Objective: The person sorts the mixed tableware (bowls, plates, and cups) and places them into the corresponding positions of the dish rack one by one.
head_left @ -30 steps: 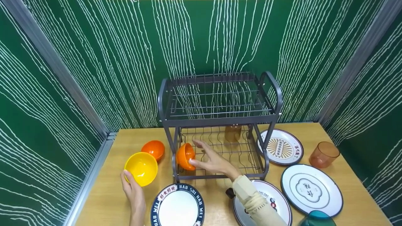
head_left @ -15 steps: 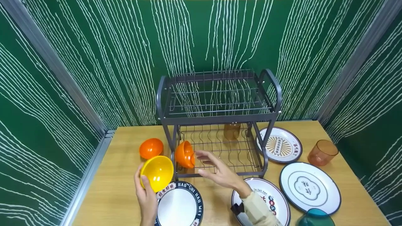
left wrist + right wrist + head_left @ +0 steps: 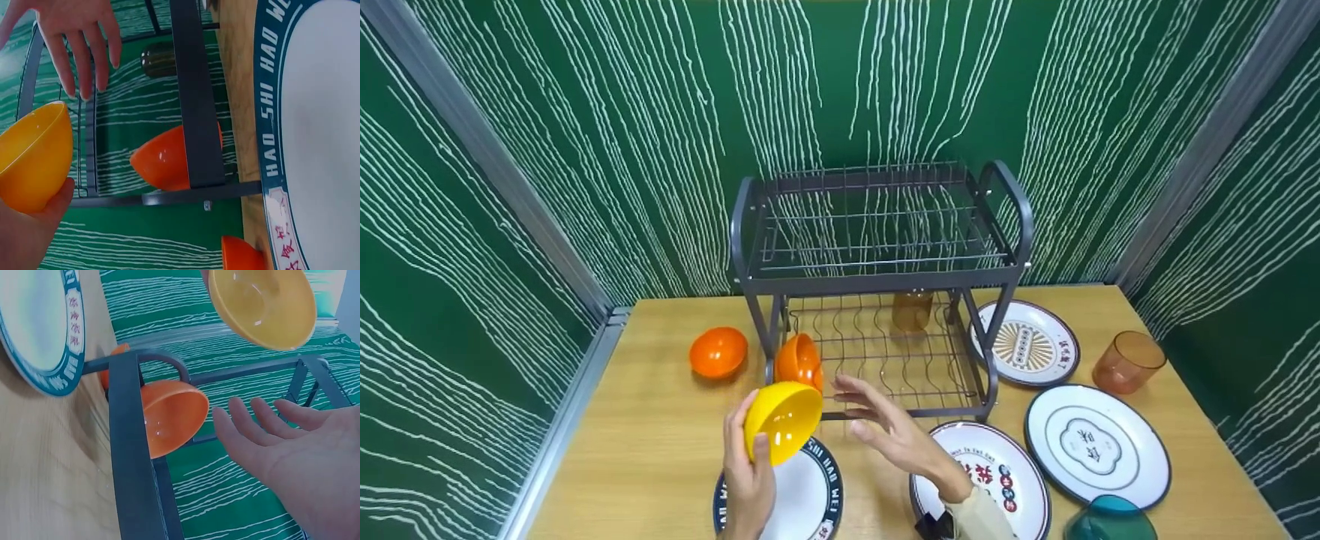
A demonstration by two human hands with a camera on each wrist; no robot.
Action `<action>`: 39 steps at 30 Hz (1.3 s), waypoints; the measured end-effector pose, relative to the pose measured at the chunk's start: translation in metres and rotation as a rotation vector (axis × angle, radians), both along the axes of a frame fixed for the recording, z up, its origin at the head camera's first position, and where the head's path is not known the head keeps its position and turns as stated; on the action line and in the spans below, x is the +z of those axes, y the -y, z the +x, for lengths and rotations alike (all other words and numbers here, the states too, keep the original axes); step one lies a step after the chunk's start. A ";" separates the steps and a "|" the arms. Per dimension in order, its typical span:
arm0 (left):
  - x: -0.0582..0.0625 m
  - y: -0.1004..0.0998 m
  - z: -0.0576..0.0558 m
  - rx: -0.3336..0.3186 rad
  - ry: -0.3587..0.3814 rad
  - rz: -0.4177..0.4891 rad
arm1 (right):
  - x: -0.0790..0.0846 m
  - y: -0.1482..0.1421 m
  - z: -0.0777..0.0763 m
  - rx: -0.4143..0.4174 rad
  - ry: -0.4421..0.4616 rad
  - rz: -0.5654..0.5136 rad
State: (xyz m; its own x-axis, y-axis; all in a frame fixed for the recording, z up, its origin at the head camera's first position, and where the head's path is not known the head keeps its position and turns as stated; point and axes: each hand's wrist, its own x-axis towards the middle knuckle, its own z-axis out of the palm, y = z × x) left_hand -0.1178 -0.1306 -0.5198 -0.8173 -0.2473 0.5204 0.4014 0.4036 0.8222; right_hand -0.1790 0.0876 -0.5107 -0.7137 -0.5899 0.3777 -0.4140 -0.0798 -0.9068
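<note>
Propping, presumably, a tilted orange bowl (image 3: 797, 361), the 2-tier dish rack (image 3: 885, 283) has at its front the left hand (image 3: 750, 480) gripping a yellow bowl (image 3: 785, 416) and an empty, relaxed right hand (image 3: 898, 436).

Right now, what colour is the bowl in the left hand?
The bowl is yellow, inside and out; it shows best in the head view.

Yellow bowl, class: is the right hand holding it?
No, the left hand grips the yellow bowl, while the right hand holds nothing.
</note>
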 end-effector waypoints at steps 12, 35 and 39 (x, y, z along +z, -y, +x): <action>-0.001 -0.024 0.003 -0.100 -0.196 -0.193 | 0.006 0.003 0.022 0.101 0.192 -0.115; 0.001 -0.036 -0.019 -0.213 -0.342 -0.541 | 0.011 -0.001 0.026 0.085 0.435 -0.236; 0.002 -0.036 -0.024 -0.246 -0.353 -0.520 | 0.009 -0.001 0.025 0.087 0.423 -0.282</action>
State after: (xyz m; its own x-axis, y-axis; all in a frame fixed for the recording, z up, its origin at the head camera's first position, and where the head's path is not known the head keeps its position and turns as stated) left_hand -0.1419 -0.0944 -0.5175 -0.5770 0.2791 0.7676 0.7411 0.5739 0.3485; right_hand -0.1542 0.0891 -0.5019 -0.7912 -0.5707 0.2197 0.0034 -0.3633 -0.9317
